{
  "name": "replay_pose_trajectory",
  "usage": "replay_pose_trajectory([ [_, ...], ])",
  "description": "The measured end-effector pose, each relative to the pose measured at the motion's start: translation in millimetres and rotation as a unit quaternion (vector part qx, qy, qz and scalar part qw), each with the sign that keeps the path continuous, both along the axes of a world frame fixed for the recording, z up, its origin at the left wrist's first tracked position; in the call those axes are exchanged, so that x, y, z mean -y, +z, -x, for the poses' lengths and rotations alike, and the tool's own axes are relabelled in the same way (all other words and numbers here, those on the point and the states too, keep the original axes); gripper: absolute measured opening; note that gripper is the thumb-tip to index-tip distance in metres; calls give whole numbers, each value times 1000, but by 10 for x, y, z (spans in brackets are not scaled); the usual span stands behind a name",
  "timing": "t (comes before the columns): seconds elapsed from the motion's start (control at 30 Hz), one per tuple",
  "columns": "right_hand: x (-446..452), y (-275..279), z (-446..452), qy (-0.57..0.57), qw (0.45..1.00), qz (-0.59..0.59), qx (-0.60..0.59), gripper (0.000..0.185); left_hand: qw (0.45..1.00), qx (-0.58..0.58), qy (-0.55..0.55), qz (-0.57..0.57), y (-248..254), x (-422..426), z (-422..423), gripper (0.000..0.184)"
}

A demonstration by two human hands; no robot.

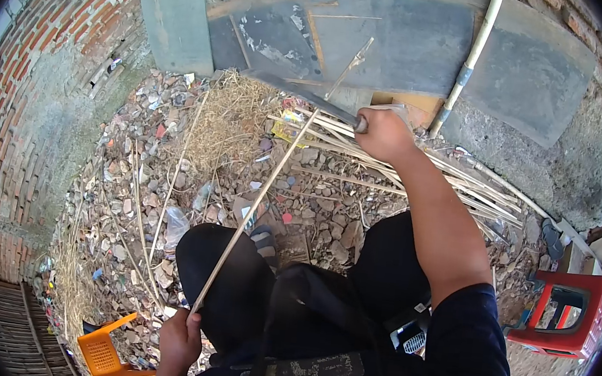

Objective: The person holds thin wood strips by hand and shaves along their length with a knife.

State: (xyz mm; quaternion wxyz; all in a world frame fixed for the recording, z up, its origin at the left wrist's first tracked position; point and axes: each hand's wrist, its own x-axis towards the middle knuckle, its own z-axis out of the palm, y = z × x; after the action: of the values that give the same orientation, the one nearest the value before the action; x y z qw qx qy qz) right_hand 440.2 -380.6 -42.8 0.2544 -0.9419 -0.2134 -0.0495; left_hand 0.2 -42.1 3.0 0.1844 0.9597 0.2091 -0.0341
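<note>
My left hand (pixel 180 340) is closed round the lower end of a long, thin bamboo stick (pixel 259 200). The stick slants up and away across my left knee, and a knot shows near its far tip. In my right hand (pixel 389 135) is the handle of a machete (pixel 303 96), its long blade pointing left. The blade crosses the upper part of the stick; whether the two touch, I cannot tell. Below and beyond my right hand lies a pile of pale bamboo sticks (pixel 456 181) on the ground.
Rubble and litter cover the ground (pixel 337 228), with dry straw (pixel 231 118) at the far left. An orange plastic chair or stool (pixel 102 352) lies lower left; a red plastic stool (pixel 599 322) is at right. A brick wall (pixel 38 102), grey panels (pixel 411 45) and a pipe (pixel 468 62) border the space.
</note>
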Motion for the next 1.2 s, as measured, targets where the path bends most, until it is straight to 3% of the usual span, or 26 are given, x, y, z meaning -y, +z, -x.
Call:
replay_pose_trajectory([
  [0.07, -68, 217, 165, 41, 999, 12, 0, 21, 1000, 1, -13, -3, 3, -5, -5, 51],
  [0.2, -211, 465, 399, 146, 972, 160, 94, 18, 999, 33, -25, -11, -15, 35, -35, 49],
  [0.23, -176, 443, 341, 133, 981, 130, 49, 19, 999, 40, -26, -19, -69, 4, -4, 49],
  [0.33, 39, 206, -39, -87, 994, -56, -40, 22, 999, 32, -10, -27, -165, -18, 62, 50],
  [0.43, 70, 142, 24, -103, 995, -16, 11, 25, 999, 23, -17, -24, -45, 19, -2, 51],
  [0.57, 36, 305, 213, 47, 996, -18, 69, 23, 999, 45, -28, 13, -96, -27, -2, 51],
  [0.67, -95, 500, 362, 138, 979, 71, 136, 24, 998, 55, -24, 27, -23, -35, -9, 50],
  [0.7, -101, 473, 337, 137, 980, 53, 135, 20, 998, 52, -19, 30, 22, -75, 22, 50],
  [0.8, -30, 142, 19, -25, 996, -77, 42, 18, 999, 49, -17, -5, 17, -281, 237, 49],
  [0.83, 22, 124, -40, -53, 997, -52, 16, 19, 999, 43, -25, -5, 2, -292, 265, 49],
  [1.1, -200, 419, 389, 155, 979, 97, 86, 16, 999, 21, -22, 14, 38, -252, 206, 48],
  [1.2, 5, 4, 13, 22, 999, -13, 33, 14, 999, 29, -21, -5, -118, -333, 342, 49],
])
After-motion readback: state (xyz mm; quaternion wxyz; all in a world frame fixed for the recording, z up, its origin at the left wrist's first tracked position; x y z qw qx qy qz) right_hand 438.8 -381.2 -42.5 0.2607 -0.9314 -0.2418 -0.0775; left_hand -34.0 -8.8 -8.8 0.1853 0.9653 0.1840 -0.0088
